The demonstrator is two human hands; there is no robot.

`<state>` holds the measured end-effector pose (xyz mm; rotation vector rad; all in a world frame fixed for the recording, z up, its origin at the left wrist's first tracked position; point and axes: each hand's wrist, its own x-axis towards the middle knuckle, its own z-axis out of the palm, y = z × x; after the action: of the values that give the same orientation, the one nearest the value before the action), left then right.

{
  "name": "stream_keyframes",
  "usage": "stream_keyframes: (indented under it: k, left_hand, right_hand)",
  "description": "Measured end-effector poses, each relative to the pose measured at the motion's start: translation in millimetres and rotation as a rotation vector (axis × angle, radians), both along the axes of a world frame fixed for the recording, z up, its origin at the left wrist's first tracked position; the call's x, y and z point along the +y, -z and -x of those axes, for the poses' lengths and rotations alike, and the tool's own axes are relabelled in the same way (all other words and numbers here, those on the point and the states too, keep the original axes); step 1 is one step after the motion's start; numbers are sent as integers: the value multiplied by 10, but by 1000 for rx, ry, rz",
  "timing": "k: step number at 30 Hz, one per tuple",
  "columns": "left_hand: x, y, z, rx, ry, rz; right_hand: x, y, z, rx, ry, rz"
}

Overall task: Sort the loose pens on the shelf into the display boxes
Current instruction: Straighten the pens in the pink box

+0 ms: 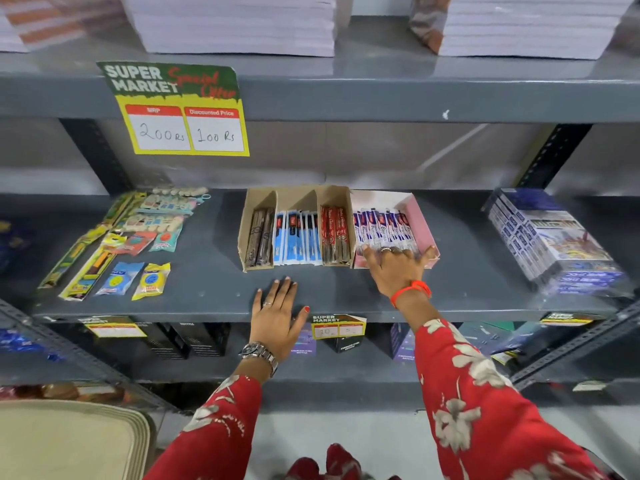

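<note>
A brown cardboard display box (pixel 244 220) with three compartments stands mid-shelf, holding brown pens (pixel 260 237), blue-and-white pens (pixel 298 239) and red pens (pixel 334 235). To its right a pink box (pixel 420 220) holds purple-and-white packed pens (pixel 384 226). My right hand (pixel 398 268) lies on the front of the pink box, fingers spread over the pens' near ends; whether it grips any is unclear. My left hand (pixel 277 317) rests flat and open on the shelf's front edge, below the cardboard box. I see no loose pens on the shelf.
Packs of erasers and stationery (pixel 138 244) lie on the left of the grey shelf (pixel 207 289). A wrapped stack of blue boxes (pixel 550 244) sits at the right. A price sign (pixel 183 109) hangs from the upper shelf. Price tags and boxes show below.
</note>
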<state>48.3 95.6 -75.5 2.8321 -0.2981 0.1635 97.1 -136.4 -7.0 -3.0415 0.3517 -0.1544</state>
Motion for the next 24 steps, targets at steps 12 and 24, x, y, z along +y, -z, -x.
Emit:
stream_keyframes:
  k: [12,24]
  left_hand:
    - [17,38,-16,-13,18,10]
    - [40,61,-12,19,17,22]
  right_hand:
    - [587,212,236,-221,-401,-27]
    - [703,229,110,14,-356,80]
